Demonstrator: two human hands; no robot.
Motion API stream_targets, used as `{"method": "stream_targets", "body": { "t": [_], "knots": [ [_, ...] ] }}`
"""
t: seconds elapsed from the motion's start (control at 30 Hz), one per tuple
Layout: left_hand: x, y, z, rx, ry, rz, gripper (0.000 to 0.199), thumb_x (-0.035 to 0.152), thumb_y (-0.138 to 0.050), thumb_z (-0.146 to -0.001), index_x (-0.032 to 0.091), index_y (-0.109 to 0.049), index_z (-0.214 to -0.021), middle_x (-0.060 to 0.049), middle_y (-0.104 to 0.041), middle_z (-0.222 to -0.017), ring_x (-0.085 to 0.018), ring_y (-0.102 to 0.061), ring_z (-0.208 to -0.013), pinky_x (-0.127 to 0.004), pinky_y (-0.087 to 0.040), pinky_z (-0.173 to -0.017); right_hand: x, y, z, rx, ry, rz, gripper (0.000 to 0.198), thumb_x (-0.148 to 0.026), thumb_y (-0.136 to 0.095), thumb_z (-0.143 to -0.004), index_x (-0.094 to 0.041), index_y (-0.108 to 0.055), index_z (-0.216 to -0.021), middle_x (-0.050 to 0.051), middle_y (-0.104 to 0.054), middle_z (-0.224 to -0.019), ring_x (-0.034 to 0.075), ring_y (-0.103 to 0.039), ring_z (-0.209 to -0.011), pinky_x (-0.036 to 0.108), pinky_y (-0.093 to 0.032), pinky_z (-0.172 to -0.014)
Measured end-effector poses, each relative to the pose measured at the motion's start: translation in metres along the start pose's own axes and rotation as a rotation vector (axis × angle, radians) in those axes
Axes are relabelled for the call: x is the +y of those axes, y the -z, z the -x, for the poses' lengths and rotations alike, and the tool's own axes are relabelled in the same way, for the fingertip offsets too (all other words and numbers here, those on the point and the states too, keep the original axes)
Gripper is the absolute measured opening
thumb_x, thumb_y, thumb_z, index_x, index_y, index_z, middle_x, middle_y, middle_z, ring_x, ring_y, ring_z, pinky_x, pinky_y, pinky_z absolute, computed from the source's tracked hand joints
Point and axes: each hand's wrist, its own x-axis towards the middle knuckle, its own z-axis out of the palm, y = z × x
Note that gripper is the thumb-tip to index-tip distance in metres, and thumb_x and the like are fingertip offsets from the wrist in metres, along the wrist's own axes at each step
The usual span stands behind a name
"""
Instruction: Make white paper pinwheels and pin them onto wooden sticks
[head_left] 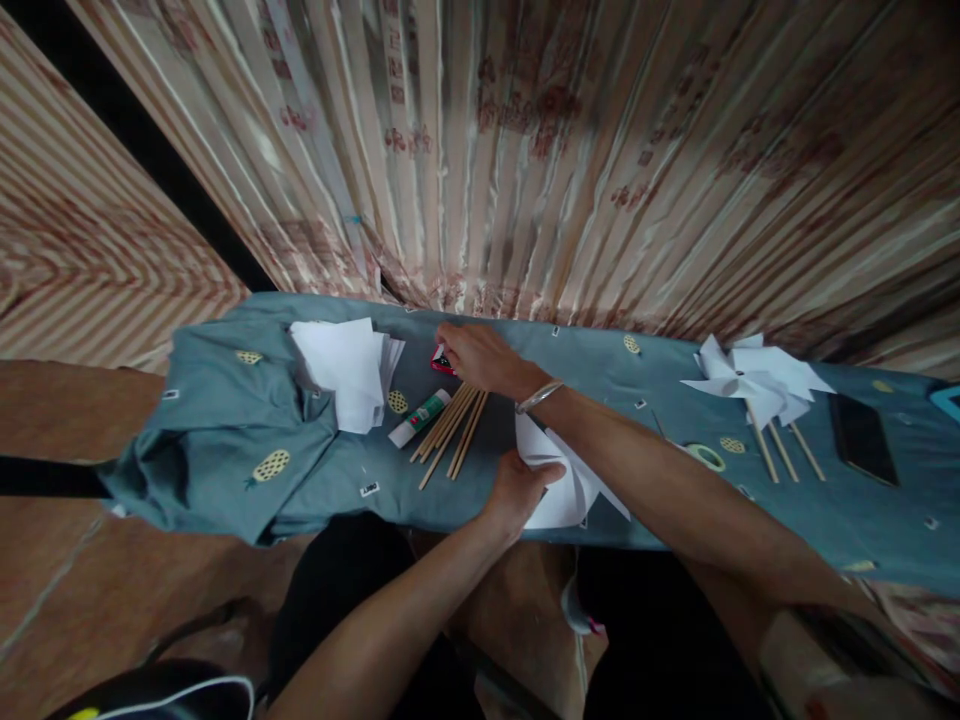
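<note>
Right hand (480,357) partly covers red box (442,364); its contents are too small to identify. Right forearm (637,455) hides part of folded white paper (559,505). Blue object (951,402) is cut off at right edge.

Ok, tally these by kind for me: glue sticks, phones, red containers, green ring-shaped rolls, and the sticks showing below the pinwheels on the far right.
Glue stick: 1
Phone: 1
Red container, at the right hand: 1
Green ring-shaped roll: 1
Sticks below the white pinwheels: 3
Total: 7
</note>
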Motion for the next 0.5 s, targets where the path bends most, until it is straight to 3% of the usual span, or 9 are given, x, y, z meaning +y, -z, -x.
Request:
{"method": "stream_targets", "body": {
  "t": [0.13, 0.27, 0.5],
  "knots": [
    [-0.001, 0.0, 0.004, 0.005, -0.011, 0.041, 0.018, 0.021, -0.076, -0.048, 0.019, -0.069, -0.065, -0.003, -0.071, -0.067, -0.018, -0.062, -0.064, -0.028, -0.044, -0.06, 0.006, -0.026, -0.014, 0.005, 0.053, 0.009, 0.037, -0.003, -0.05, -0.085, -0.013, -0.059, -0.12, 0.014, -0.073, -0.1, 0.03, -0.065, -0.101, 0.04, -0.05, -0.086],
    [-0.006, 0.002, 0.003, -0.02, -0.013, 0.078, 0.019, 0.02, -0.075, -0.048, 0.019, -0.071, -0.066, -0.003, -0.072, -0.067, -0.019, -0.063, -0.065, -0.03, -0.047, -0.066, 0.008, -0.036, -0.017, 0.015, 0.033, -0.029, 0.045, -0.002, -0.048, -0.086, -0.012, -0.054, -0.13, 0.014, -0.073, -0.099, 0.031, -0.066, -0.101, 0.043, -0.049, -0.089],
    [-0.01, 0.006, 0.001, -0.025, -0.009, 0.091, 0.02, 0.021, -0.076, -0.048, 0.017, -0.073, -0.068, -0.003, -0.073, -0.069, -0.018, -0.063, -0.064, -0.029, -0.047, -0.065, 0.005, -0.033, -0.024, -0.061, -0.02, 0.022, 0.035, 0.001, -0.051, -0.084, -0.007, -0.059, -0.117, 0.019, -0.072, -0.1, 0.033, -0.067, -0.099, 0.041, -0.048, -0.085]
  ]
}}
